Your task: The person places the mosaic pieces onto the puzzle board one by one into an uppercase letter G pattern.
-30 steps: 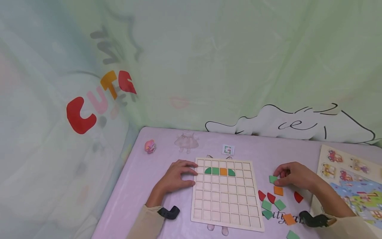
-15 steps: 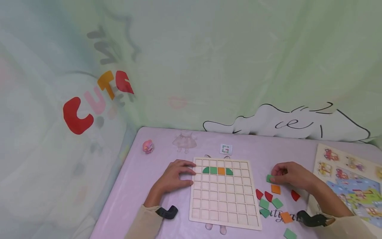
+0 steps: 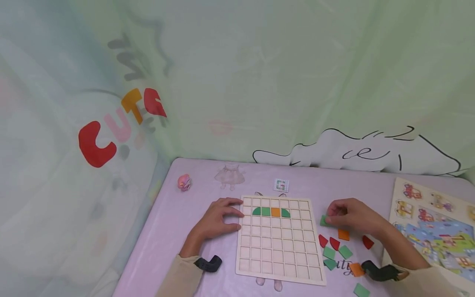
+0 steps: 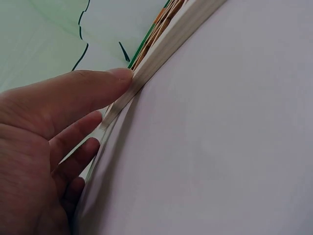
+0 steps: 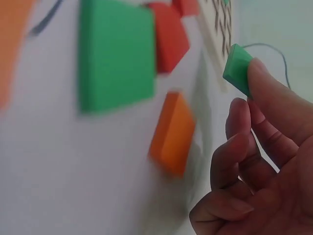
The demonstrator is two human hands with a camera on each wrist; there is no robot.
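Observation:
A wooden grid board (image 3: 274,247) lies on the table; its second row holds a green quarter-circle (image 3: 257,211), a green square (image 3: 265,211), an orange square (image 3: 276,212) and another green quarter-circle (image 3: 285,213). My left hand (image 3: 217,218) touches the board's left edge with fairly straight fingers and thumb, the thumb tip on the edge in the left wrist view. Between thumb and fingers my right hand (image 3: 350,216) pinches a green square tile (image 5: 238,68), just right of the board and above the table.
Loose tiles lie right of the board: an orange square (image 3: 343,234), red quarter-circles (image 3: 335,243) and several green ones (image 3: 345,252). A picture puzzle board (image 3: 445,222) is at the far right. A small pattern card (image 3: 281,185) and a pink figurine (image 3: 184,182) sit farther back.
My right hand has moved left toward the board with the green square tile pinched in it. The left hand stays at the board's left edge. The head view has shifted slightly.

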